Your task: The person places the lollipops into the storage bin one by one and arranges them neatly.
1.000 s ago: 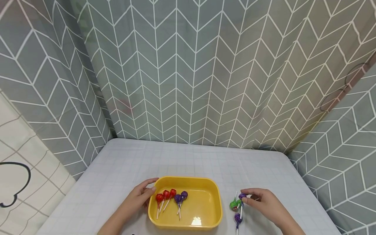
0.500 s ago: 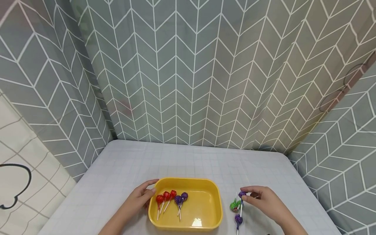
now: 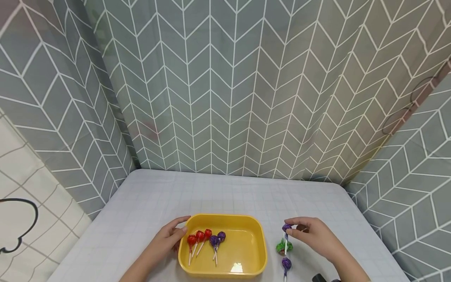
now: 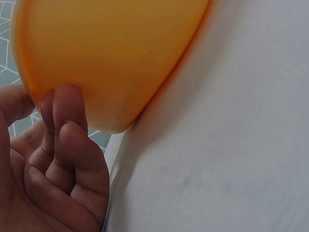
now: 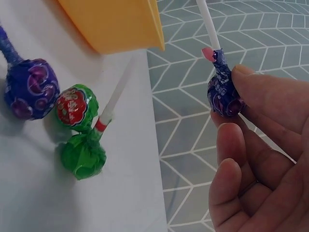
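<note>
My right hand (image 3: pixel 311 235) pinches the wrapped candy head of a purple lollipop (image 5: pixel 224 92) between thumb and fingers. Its white stick points down in the head view. Beside it on the table are two green lollipops (image 5: pixel 84 157), crossing close together, and another purple lollipop (image 3: pixel 286 263). At the left end of a yellow plastic tray (image 3: pixel 246 246), my left hand (image 3: pixel 167 238) grips the wall, thumb at the rim and curled fingers against the outside. Inside the tray, toward its left, lie three red lollipops (image 3: pixel 199 236) and two purple lollipops (image 3: pixel 213 240).
A white table (image 3: pixel 225 192) with a faint grid cover carries everything. Grey chevron-patterned curtains (image 3: pixel 218 98) surround it at the back and sides. A black object (image 3: pixel 318 278) shows at the bottom edge near the right wrist.
My right hand has shifted slightly up and left with the purple lollipop, lifting it away from the other purple one. The left hand and tray stay almost still.
</note>
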`<control>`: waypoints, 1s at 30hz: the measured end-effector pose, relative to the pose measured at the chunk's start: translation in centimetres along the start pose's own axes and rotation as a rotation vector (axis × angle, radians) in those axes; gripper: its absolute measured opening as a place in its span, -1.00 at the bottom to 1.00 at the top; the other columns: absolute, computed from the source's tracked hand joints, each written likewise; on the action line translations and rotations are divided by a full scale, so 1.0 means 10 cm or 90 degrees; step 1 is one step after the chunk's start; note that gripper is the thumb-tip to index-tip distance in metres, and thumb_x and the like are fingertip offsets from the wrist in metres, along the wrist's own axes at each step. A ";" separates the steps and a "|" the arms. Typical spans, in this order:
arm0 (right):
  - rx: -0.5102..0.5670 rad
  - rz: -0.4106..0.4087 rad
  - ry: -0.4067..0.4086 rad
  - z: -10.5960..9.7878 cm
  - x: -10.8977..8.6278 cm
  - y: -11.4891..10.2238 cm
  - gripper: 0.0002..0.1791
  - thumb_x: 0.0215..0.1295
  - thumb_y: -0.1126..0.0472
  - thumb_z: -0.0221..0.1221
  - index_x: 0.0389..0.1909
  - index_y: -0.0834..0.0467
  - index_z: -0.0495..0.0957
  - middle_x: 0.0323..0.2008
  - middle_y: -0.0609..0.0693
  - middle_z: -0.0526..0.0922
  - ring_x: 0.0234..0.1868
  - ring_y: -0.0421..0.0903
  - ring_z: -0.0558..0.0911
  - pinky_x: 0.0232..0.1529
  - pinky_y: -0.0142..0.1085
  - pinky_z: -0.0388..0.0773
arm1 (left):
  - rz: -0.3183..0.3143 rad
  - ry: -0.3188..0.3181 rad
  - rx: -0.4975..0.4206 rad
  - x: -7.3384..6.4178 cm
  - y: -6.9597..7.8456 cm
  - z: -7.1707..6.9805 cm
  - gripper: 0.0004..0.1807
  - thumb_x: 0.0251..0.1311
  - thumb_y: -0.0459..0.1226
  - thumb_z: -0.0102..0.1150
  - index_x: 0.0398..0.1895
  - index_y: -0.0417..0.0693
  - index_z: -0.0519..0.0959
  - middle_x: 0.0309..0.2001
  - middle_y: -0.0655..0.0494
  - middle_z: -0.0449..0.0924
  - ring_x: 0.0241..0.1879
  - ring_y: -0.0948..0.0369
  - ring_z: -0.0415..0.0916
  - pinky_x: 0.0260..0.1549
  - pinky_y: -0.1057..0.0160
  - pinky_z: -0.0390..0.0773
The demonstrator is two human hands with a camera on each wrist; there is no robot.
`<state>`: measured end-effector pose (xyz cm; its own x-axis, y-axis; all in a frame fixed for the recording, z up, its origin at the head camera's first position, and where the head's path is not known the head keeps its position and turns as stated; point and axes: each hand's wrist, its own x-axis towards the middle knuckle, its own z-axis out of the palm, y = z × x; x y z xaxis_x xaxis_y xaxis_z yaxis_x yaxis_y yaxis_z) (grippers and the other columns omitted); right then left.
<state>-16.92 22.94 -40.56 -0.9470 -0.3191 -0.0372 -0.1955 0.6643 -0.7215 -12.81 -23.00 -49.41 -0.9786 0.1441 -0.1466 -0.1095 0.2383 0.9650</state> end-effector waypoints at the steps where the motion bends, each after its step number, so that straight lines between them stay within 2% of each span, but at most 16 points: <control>1: -0.001 -0.003 0.000 0.00 0.01 -0.01 -0.62 0.21 -0.04 0.36 -0.01 0.04 0.69 -0.24 -0.14 0.70 -0.26 -0.11 0.58 -0.30 -0.31 0.56 | -0.002 0.002 -0.001 0.00 0.00 0.00 -0.39 0.42 0.01 0.07 0.43 -0.03 0.30 -0.47 -0.08 0.58 -0.58 0.11 0.45 -0.59 0.23 0.53; 9: -0.009 -0.017 -0.007 0.01 0.06 -0.07 -0.63 0.19 -0.04 0.37 -0.03 0.04 0.70 -0.26 -0.20 0.70 -0.28 -0.10 0.57 -0.31 -0.33 0.57 | -0.003 0.007 0.002 -0.01 0.01 0.01 -0.39 0.41 0.01 0.08 0.43 -0.03 0.31 -0.49 -0.07 0.57 -0.59 0.12 0.44 -0.59 0.24 0.51; 30: -0.005 -0.070 -0.039 0.10 0.22 -0.23 -0.64 0.24 -0.06 0.33 -0.02 0.03 0.70 -0.26 -0.17 0.69 -0.28 -0.06 0.56 -0.31 -0.32 0.58 | 0.001 -0.002 -0.007 0.00 0.01 0.00 -0.40 0.43 0.00 0.06 0.43 -0.04 0.30 -0.47 -0.07 0.58 -0.58 0.13 0.43 -0.59 0.24 0.51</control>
<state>-18.31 20.02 -39.70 -0.9023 -0.4311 -0.0013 -0.2992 0.6283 -0.7182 -12.80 -22.92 -49.29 -0.9784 0.1475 -0.1450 -0.1090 0.2281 0.9675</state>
